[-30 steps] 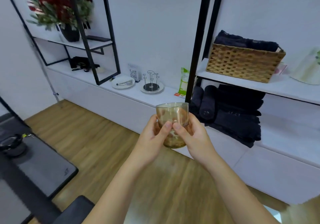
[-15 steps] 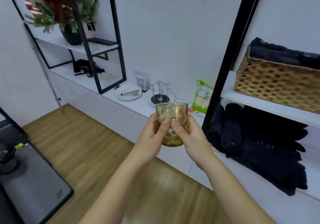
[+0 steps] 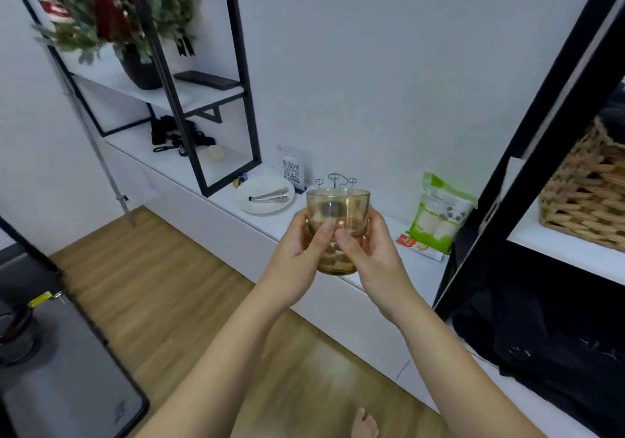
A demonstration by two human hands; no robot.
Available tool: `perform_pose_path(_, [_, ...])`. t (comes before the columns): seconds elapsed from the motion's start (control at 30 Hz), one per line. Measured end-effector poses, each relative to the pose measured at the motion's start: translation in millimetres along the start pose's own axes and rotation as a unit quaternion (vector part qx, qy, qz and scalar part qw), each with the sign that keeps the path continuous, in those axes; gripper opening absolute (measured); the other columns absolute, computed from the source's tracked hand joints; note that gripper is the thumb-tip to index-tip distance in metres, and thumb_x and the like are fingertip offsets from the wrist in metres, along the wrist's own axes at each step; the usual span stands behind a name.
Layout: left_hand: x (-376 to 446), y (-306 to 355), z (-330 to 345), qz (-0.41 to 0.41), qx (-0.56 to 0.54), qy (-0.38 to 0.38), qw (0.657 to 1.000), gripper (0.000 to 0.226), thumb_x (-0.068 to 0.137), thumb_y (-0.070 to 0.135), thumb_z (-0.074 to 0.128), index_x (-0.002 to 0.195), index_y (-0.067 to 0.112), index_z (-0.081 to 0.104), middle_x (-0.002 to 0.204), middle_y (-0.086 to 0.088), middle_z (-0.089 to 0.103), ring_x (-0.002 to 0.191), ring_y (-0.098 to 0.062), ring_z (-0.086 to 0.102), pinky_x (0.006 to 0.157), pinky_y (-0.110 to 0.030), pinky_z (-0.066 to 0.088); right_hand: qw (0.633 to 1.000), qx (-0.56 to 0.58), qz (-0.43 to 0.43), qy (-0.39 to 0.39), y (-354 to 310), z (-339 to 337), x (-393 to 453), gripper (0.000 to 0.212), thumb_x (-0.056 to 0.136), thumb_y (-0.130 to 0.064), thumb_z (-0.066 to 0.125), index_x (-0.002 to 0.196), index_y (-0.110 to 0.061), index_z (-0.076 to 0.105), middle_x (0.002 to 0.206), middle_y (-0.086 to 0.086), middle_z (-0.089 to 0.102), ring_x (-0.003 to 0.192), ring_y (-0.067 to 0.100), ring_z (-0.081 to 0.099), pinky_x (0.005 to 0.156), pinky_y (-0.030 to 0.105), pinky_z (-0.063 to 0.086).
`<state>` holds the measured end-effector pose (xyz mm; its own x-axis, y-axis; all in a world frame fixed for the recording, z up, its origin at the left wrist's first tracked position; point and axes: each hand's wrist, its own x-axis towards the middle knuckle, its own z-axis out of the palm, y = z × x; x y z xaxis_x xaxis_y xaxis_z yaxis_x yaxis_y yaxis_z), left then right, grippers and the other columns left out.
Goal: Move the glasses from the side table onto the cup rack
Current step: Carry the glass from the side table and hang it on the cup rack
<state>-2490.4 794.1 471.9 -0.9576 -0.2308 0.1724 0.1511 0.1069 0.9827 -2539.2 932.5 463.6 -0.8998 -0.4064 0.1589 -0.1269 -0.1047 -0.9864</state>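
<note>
An amber glass (image 3: 337, 231) is held upright in mid-air, gripped from both sides: the left hand (image 3: 299, 255) is wrapped round its left wall and the right hand (image 3: 368, 255) round its right, thumbs nearly meeting on the near face. It's kept in front of the white counter (image 3: 416, 268), and the wire cup rack (image 3: 334, 180) is mostly hidden behind it, only the looped tips being seen above the rim. A white plate (image 3: 263, 197) with metal tongs (image 3: 269, 196) is set just left of the rack; a green packet (image 3: 439, 217) is stood to the right.
</note>
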Motion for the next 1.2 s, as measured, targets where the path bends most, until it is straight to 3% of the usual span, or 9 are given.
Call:
perform_pose_path(0.2, [79.5,-25.0,-16.5,-0.014,-0.001,0.033,0.999,0.049,0.097,0.055,0.057,0.132,0.023,0.054,0.119,-0.002,0.073,0.112,-0.024,0.071,0.101,-0.051,0.054,1.000,0.016,0.003,-0.019,26.7,4.0,90.1,0.072,0.075,-0.053,0.074,0.138,-0.036,0.043,0.126,-0.006,0.066,0.118,0.013,0.064,0.099,0.042,0.055])
perform_pose_path(0.4, [162.2,-48.4,-24.4,-0.044,-0.028,0.066,0.996,0.051,0.093,0.058,0.057,0.126,0.019,0.056,0.115,-0.005,0.075,0.108,-0.026,0.073,0.097,-0.054,0.055,0.999,-0.004,0.021,-0.043,55.6,-1.3,169.6,0.082,0.072,-0.051,0.076,0.142,-0.031,0.039,0.129,-0.003,0.062,0.116,0.010,0.065,0.098,0.038,0.055])
perform_pose_path(0.57, [222.4,-63.1,-9.3,-0.068,-0.044,0.059,0.995,0.046,0.098,0.046,0.055,0.131,0.013,0.051,0.118,-0.011,0.072,0.103,-0.023,0.074,0.086,-0.042,0.061,0.997,-0.026,0.053,-0.053,72.6,-29.8,228.2,0.064,0.082,-0.030,0.077,0.137,-0.027,0.043,0.126,-0.006,0.064,0.112,0.005,0.066,0.101,0.040,0.054])
perform_pose_path(0.7, [254.6,-80.5,-5.0,-0.116,-0.070,0.045,0.990,0.036,0.105,0.032,0.049,0.131,0.006,0.049,0.131,-0.019,0.063,0.105,-0.023,0.074,0.073,-0.026,0.060,0.996,-0.037,0.071,-0.040,88.7,-43.6,263.3,0.056,0.072,-0.042,0.078,0.118,-0.045,0.048,0.116,-0.009,0.068,0.108,0.009,0.068,0.097,0.042,0.055])
perform_pose_path(0.8, [276.5,-97.2,-8.5,-0.125,-0.053,0.034,0.990,0.034,0.105,0.029,0.050,0.129,0.005,0.051,0.125,-0.017,0.066,0.094,-0.016,0.076,0.074,-0.028,0.061,0.994,-0.048,0.090,-0.026,103.1,-47.9,279.3,0.050,0.078,-0.033,0.080,0.115,-0.044,0.049,0.115,-0.008,0.069,0.106,0.008,0.068,0.095,0.040,0.056])
perform_pose_path(0.93, [315.5,-115.6,-20.3,-0.132,-0.012,0.005,0.991,0.028,0.104,0.031,0.053,0.126,0.014,0.058,0.118,-0.002,0.070,0.090,-0.006,0.074,0.079,-0.028,0.062,0.993,-0.050,0.105,0.001,115.8,-50.3,308.6,0.052,0.085,-0.021,0.079,0.123,-0.037,0.047,0.120,-0.010,0.064,0.105,0.004,0.067,0.078,0.020,0.054])
perform_pose_path(1.07, [362.1,-141.8,-32.2,-0.146,0.036,0.006,0.989,0.039,0.087,0.053,0.069,0.118,0.033,0.055,0.111,0.005,0.064,0.097,-0.024,0.073,0.085,-0.048,0.062,0.987,-0.079,0.121,0.063,133.4,-51.6,339.0,0.064,0.083,-0.021,0.082,0.134,-0.028,0.044,0.121,-0.009,0.061,0.102,0.003,0.066,0.084,0.022,0.053])
perform_pose_path(1.13, [385.5,-154.9,-38.8,-0.141,0.060,0.003,0.988,0.056,0.077,0.059,0.074,0.121,0.033,0.050,0.111,0.005,0.062,0.092,-0.024,0.072,0.077,-0.039,0.063,0.982,-0.091,0.131,0.102,139.7,-50.7,355.0,0.063,0.082,-0.020,0.082,0.132,-0.027,0.044,0.116,-0.010,0.062,0.098,0.001,0.067,0.084,0.021,0.053])
perform_pose_path(1.2, [405.9,-164.1,-45.4,-0.122,0.093,-0.021,0.988,0.060,0.084,0.051,0.076,0.129,0.029,0.044,0.113,0.007,0.057,0.090,-0.016,0.068,0.064,-0.019,0.057,0.975,-0.110,0.136,0.134,144.2,-48.3,369.9,0.059,0.082,-0.018,0.082,0.127,-0.024,0.044,0.111,-0.011,0.063,0.088,-0.008,0.065,0.073,0.013,0.051])
